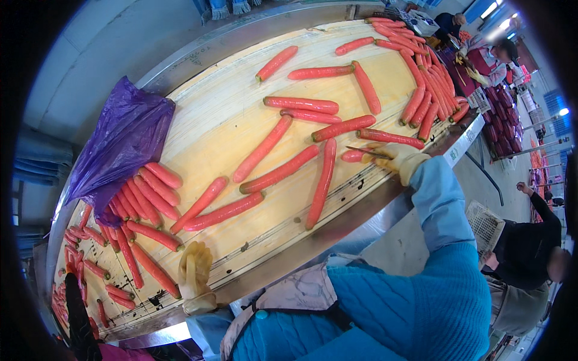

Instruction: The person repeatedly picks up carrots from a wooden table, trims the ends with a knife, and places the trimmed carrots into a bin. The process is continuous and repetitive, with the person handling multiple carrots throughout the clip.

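My right hand point(399, 159), in a pale yellow glove, grips a small knife point(368, 152) whose thin blade points left across the table. Under the blade and partly behind the glove lies a carrot point(352, 156). My left hand point(195, 270), gloved too, is near the table's front edge with its fingers raised and nothing in them. Just left of it, a long red carrot point(153, 268) ends close to the glove. Many washed carrots with greenish ends are spread over the wooden tabletop point(216, 122), including one lying nearly upright in view point(321, 185) between my hands.
A purple plastic bag point(124, 144) partly covers a row of carrots at the left. Carrots are heaped point(433, 76) at the far right. A metal rim point(266, 22) borders the table. A dark sleeve point(79, 316) reaches in at lower left; a person holds a crate point(484, 228) at right.
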### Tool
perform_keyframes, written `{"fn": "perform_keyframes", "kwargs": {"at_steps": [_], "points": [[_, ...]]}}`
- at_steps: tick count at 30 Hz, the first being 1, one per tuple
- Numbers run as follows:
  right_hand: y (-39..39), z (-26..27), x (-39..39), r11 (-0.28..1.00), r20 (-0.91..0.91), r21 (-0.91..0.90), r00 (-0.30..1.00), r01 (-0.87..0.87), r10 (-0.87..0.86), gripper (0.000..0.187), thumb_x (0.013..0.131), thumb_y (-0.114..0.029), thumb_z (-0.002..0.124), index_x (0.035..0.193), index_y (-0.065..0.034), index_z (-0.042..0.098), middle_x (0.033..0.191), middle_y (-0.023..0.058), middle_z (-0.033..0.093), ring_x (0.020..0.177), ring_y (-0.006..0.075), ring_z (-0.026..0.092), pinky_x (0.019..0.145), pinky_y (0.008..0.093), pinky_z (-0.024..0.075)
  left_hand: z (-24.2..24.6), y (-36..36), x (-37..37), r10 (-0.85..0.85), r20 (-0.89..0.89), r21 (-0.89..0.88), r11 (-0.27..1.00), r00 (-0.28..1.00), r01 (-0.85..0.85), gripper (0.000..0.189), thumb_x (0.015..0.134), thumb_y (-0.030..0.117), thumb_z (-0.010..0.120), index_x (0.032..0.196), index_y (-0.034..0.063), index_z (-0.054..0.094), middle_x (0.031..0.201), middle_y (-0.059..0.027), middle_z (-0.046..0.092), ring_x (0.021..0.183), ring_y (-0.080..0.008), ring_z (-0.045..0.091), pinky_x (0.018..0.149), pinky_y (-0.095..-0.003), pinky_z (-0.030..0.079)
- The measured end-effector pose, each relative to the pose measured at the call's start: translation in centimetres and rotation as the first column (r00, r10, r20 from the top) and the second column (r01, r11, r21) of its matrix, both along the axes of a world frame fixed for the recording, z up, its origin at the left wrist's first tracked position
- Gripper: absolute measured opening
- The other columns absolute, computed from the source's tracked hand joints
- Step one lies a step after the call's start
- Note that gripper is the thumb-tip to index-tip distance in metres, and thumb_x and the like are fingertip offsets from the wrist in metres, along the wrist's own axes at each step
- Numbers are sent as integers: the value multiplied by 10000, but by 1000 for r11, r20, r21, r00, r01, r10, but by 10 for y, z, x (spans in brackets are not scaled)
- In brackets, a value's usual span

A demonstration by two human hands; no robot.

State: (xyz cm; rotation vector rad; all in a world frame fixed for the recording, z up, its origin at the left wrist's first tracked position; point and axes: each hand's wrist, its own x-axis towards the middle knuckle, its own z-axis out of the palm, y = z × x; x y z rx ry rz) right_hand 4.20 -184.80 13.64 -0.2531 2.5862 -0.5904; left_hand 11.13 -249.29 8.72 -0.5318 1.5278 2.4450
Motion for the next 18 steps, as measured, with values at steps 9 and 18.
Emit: {"fn": "perform_keyframes", "kwargs": {"at_steps": [9,18], "points": [[-95,59,26,995,181,-64,981,78,-65,420,1023,-396,544,1365,-170,637,1300,125,669,1226,324,611,1079,375,456,7,-32,3,37,19,-16,999,999,-37,506,1050,281,587,1437,-31,494,1394,-230,583,1244,-340,613,1053,-435,522],[-227,-30,-12,959,-371,-219,924,-180,88,273,927,-203,636,1163,-71,677,1173,174,668,1145,384,611,1003,441,490,6,-66,4,-5,41,-13,1000,999,5,521,1050,306,589,1440,-25,488,1431,-242,547,1269,-338,594,1068,-424,518]]}}
